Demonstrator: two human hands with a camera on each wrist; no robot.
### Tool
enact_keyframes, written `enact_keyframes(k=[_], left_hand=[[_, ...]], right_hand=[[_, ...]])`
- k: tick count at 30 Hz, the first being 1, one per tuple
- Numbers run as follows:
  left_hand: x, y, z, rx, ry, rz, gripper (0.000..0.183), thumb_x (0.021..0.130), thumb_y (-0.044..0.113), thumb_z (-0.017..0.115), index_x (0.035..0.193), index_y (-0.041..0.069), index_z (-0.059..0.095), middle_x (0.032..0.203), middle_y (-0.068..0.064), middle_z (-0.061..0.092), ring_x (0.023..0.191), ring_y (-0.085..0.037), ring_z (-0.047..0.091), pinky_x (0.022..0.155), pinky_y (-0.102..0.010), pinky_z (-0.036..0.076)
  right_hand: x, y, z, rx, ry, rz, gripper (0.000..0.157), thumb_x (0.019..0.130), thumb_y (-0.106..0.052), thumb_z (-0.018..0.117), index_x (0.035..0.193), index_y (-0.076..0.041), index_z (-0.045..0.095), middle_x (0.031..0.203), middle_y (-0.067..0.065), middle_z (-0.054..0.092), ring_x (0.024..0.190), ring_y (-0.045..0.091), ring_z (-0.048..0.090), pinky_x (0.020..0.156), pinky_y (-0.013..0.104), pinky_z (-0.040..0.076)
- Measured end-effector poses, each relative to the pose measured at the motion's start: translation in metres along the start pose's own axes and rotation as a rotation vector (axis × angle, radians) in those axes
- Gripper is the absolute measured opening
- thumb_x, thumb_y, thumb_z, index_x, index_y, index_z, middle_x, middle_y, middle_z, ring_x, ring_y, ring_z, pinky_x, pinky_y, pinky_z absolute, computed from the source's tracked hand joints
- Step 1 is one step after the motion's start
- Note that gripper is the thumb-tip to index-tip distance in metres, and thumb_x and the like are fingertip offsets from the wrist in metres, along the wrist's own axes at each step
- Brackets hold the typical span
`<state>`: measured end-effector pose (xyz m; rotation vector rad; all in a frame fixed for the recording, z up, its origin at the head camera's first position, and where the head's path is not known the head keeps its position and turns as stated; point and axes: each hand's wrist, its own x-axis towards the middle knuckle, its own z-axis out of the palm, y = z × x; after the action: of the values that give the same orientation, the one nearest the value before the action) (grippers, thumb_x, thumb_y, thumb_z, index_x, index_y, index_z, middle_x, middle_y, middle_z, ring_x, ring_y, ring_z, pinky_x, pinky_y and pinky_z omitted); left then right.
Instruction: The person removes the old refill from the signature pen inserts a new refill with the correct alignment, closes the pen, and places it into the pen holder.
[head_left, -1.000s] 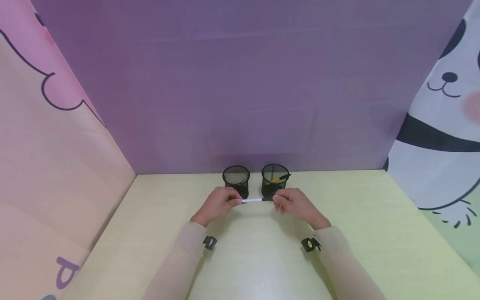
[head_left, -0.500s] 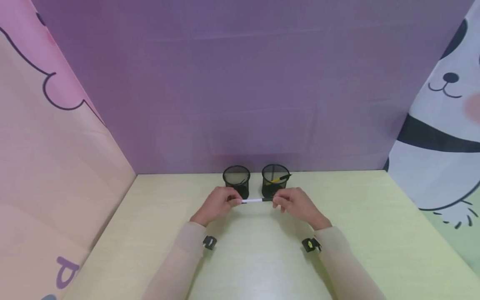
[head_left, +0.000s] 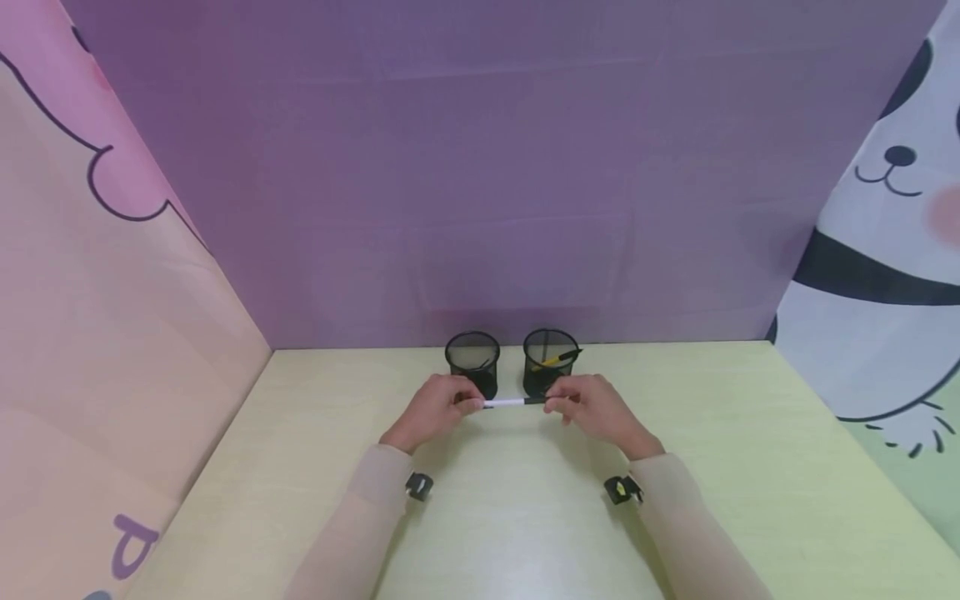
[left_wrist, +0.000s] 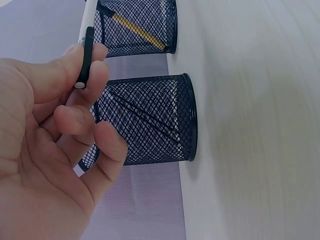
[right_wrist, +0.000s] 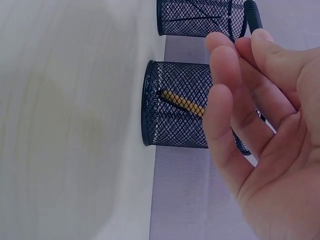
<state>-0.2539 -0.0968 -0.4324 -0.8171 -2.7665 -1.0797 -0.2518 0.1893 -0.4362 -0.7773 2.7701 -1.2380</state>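
Observation:
A pen with a white barrel and black ends [head_left: 506,402] is held level between both hands, in front of two black mesh pen cups. My left hand [head_left: 441,407] pinches the end with the black clip [left_wrist: 88,47] between thumb and fingers. At the other end, my right hand [head_left: 592,408] pinches the black ribbed part [right_wrist: 253,16]. Behind the left hand stands the left pen cup [left_wrist: 150,145], with a thin dark stick-like thing inside. The right pen cup [right_wrist: 175,132], behind the right hand, has a yellow and black pen [head_left: 557,359] leaning in it.
Both cups stand upright on the pale table [head_left: 495,533], close to the purple back wall [head_left: 480,167]. Printed side panels flank the table, with a panda [head_left: 885,333] on the right one. Small dark devices [head_left: 420,485] sit at the wrists.

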Motion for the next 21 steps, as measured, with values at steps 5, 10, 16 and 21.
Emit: enact_keyframes(k=[5, 10, 16, 21], left_hand=[[0.0003, -0.0009, 0.0005, -0.007, -0.005, -0.007, 0.005, 0.090, 0.017, 0.070, 0.091, 0.015, 0.074, 0.075, 0.011, 0.062, 0.067, -0.010, 0.052, 0.062, -0.028, 0.044], [0.0000, -0.0013, 0.0008, -0.008, -0.013, -0.020, 0.005, 0.090, 0.016, 0.070, 0.091, 0.015, 0.074, 0.076, 0.011, 0.062, 0.068, -0.010, 0.052, 0.062, -0.028, 0.044], [0.0003, -0.0015, 0.0008, -0.006, -0.012, -0.014, 0.005, 0.090, 0.016, 0.070, 0.091, 0.015, 0.074, 0.076, 0.011, 0.062, 0.068, -0.011, 0.052, 0.063, -0.028, 0.044], [0.0007, -0.0021, 0.0011, -0.005, -0.013, -0.011, 0.004, 0.090, 0.015, 0.070, 0.091, 0.015, 0.074, 0.076, 0.012, 0.062, 0.068, -0.010, 0.052, 0.063, -0.028, 0.044]], right_hand=[[-0.0001, 0.0005, -0.0001, -0.001, 0.011, -0.007, 0.004, 0.089, -0.018, 0.071, 0.089, -0.014, 0.071, 0.089, 0.000, 0.071, 0.062, 0.018, 0.065, 0.056, 0.029, 0.051], [0.0005, 0.0007, 0.0001, 0.005, 0.017, 0.014, 0.010, 0.087, -0.022, 0.074, 0.089, -0.012, 0.071, 0.089, 0.000, 0.071, 0.062, 0.019, 0.065, 0.052, 0.030, 0.050], [0.0003, -0.0007, -0.0007, 0.010, 0.027, 0.016, 0.006, 0.086, -0.018, 0.074, 0.087, -0.014, 0.070, 0.085, -0.002, 0.071, 0.062, 0.025, 0.066, 0.050, 0.030, 0.048], [-0.0001, -0.0019, -0.0008, 0.013, 0.033, 0.010, 0.005, 0.085, -0.015, 0.075, 0.087, -0.015, 0.070, 0.082, -0.003, 0.070, 0.062, 0.027, 0.065, 0.048, 0.028, 0.045]])
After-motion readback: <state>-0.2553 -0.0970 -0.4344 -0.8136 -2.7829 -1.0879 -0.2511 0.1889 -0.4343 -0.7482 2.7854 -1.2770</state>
